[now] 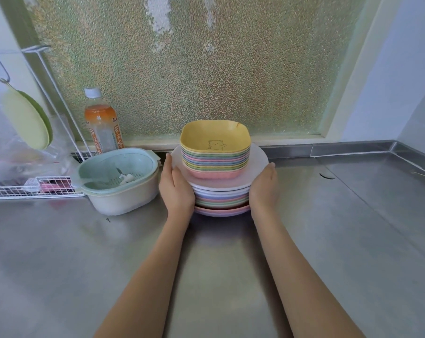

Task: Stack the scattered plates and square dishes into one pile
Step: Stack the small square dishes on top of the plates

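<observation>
I press my left hand (176, 189) and my right hand (264, 185) flat against opposite sides of the pile, at 9 and 3 o'clock of it, palms facing inward and fingers extended; neither hand is curled shut, they clasp the pile between them. I judge this is to square the rims and steady the pile, since it is tall for its footprint.

The pile stands on the brushed stainless-steel worktop (328, 240), at about 12 o'clock from me, near the back ledge. Its lower part is a stack of round pastel plastic plates (222, 200) in pink, green, lilac and white, shallow with smooth flared rims. On the top white plate sits a nested stack of square pastel dishes (215, 161) with rounded corners and a matte, faintly speckled finish; the uppermost is a yellow square dish (215, 135) printed with a small bear outline. The squares sit toward the plate's 12 o'clock side rather than dead centre. No loose plate or dish shows elsewhere on the worktop, so the stacking looks essentially finished.

At 9 o'clock of the pile, just beside my left hand, is a mint-green plastic colander nested in a cream bowl (119, 181). Behind it, at 10 o'clock, stands a clear plastic bottle of orange drink (101, 123) against the pebbled frosted window (206, 69).
</observation>
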`<state>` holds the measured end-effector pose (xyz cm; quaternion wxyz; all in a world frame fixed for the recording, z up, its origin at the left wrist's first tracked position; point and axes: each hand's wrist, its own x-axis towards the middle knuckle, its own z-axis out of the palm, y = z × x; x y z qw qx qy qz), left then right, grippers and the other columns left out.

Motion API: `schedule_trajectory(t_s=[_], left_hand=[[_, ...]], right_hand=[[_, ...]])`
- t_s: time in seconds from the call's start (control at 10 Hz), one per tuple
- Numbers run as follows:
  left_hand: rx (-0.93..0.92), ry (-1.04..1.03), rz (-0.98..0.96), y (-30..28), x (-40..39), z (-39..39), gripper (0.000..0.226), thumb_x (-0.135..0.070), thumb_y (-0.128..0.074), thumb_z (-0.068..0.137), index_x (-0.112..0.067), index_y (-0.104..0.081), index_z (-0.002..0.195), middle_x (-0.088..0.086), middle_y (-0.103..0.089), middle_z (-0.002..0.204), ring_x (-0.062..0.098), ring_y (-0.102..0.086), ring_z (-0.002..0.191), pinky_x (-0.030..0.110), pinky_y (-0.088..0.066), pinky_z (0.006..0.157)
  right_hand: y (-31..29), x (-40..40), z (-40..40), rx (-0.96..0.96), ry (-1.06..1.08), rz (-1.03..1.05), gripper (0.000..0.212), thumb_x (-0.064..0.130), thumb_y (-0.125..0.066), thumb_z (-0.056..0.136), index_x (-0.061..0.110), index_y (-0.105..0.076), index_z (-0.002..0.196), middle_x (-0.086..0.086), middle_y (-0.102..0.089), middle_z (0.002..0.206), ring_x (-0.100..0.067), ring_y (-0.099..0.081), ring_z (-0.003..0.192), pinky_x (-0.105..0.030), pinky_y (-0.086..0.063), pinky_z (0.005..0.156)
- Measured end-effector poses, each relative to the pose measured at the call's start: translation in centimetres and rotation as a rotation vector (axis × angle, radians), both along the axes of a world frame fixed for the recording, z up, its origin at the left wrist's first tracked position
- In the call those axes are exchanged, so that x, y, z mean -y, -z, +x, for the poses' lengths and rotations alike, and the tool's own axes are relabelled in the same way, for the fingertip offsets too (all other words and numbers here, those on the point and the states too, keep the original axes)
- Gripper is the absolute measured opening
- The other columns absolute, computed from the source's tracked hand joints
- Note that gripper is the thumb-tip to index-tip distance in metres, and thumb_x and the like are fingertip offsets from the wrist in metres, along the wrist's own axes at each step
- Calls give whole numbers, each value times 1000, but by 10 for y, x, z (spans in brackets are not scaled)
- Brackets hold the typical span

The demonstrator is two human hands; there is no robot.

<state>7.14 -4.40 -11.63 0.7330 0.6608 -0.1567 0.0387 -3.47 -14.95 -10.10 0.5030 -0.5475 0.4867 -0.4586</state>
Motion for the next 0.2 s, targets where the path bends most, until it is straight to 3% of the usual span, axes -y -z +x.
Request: schedule_trajectory(t_s=[0.2], left_hand=[[-76, -11, -9, -11, -15, -13, 45, -14, -29, 97, -6, -39, 141, 7, -41, 148, 15, -34, 137, 16, -21, 107]], right_hand=[[-17, -6, -22, 66, -91, 87, 55, 42, -14, 100, 14, -32, 144, -5, -33, 151, -23, -29, 139, -39, -20, 116]])
